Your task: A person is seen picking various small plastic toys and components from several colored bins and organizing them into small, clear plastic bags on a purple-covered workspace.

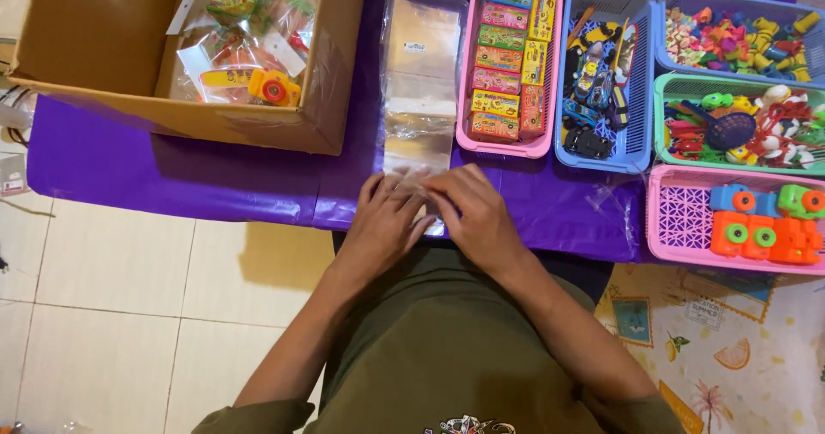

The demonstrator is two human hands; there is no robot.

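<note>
Both hands are down at the near edge of the purple table cover, pressed close together over a clear plastic bag. The left hand and right hand almost touch, fingers flat on the bag's lower end; I can't tell if they're actually pinching it or just pressing. The bag is see-through, shiny and looks empty. It lies at the bottom of a stack of clear bags running up the table, one with a small white label near the top.

Left of that is an open cardboard box with packed toy bags inside, an orange toy camera and a yellow card label showing.

Five plastic baskets on the right: a pink basket with about a dozen small colourful boxes in two columns, a blue basket of toy cars, another blue basket of tiny bright pieces, a green basket of mixed toys, and a pink basket holding roughly four toy cameras, orange, blue and green.
</note>
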